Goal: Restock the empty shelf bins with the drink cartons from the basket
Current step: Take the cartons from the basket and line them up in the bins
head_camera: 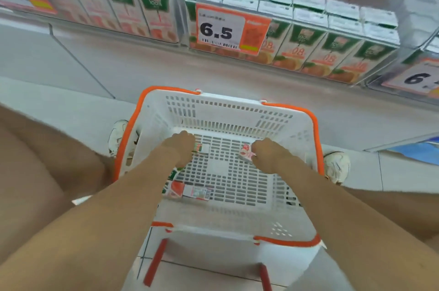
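Reaching into the nearly empty basket (306, 129) at frame centre, the left grip (183, 146) curls round one drink carton (202, 148) while the right grip (268, 155) pinches a second carton (246, 153). Spare cartons (187, 192) lie at the basket's lower left, so restocking seems close to done. Shelf bins (178, 17) along the top look full; no empty one shows. Basket walls crowd both wrists.

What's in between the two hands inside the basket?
Head view: the left hand grips one carton, the right hand another carton; between them, bare basket floor.
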Motion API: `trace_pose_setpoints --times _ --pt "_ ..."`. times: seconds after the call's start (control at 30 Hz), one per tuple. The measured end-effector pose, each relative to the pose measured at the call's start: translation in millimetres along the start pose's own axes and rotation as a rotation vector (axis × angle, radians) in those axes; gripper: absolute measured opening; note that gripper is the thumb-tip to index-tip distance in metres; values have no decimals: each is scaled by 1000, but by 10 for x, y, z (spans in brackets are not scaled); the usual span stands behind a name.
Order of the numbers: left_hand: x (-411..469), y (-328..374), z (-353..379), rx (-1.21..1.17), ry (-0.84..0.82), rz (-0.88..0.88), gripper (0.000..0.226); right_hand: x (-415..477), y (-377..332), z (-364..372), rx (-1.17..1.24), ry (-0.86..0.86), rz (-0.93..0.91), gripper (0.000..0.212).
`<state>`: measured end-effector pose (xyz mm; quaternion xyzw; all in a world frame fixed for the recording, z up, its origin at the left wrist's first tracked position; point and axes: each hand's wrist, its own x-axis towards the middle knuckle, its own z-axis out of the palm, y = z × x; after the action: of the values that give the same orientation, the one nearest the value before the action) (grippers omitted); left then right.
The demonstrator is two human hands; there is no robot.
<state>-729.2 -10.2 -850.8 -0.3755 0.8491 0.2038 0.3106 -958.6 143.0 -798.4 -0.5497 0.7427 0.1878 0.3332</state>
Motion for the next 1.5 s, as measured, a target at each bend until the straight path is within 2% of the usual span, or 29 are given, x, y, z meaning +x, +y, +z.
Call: trace_pose_setpoints --times 0.07,0.2,0.37,0.43,0.53,0.6,0.7,0.77,0.87,1.0,1.1,1.17,1.27,1.33,1.43,1.5 --pt "113 7 118 -32 36 -11 55 173 66 128 40 17 73 34" --pt "310 97 331 -59 93 -19 56 445 143 355 101 41 148 39" --pt "367 168 465 103 136 -64 64 646 199 602 68 46 116 73" --pt "385 154 481 99 157 -70 67 681 219 666 1 68 122 72" --pt "402 96 474 -12 158 -71 61 704 228 677 -1 74 125 52" --pt "391 85 438 -196 192 -82 49 689 220 616 94 67 127 37" --pt "280 167 315 -799 228 -128 12 640 163 477 359 62 119 40" --pt "177 222 210 -1186 151 -153 12 549 87 326 532 52 74 39" --pt "18 204 30 -1448 -57 -105 15 362 14 65 672 32 -15 33" --pt "-245 188 -300 -1299 -80 69 25 34 -17 -313 694 16 -134 52" --pt "-487 209 -599 -1165 -81 142 33 -320 -45 -644 708 27 -163 66" --pt "-677 219 -846 -1133 -142 207 38 -571 -84 -855 714 11 -171 70" --pt "-1008 261 -1235 -1023 -259 296 55 -889 -152 -1145 671 45 -182 68" --pt "-1215 308 -1464 -939 -257 326 64 -1078 -202 -1311 693 118 -202 63" --pt "-1497 367 -1745 -894 -233 401 53 -1386 -296 -1509 854 260 -206 56" --pt "-1666 394 -1901 -924 -184 423 53 -1560 -353 -1623 963 391 -201 49"
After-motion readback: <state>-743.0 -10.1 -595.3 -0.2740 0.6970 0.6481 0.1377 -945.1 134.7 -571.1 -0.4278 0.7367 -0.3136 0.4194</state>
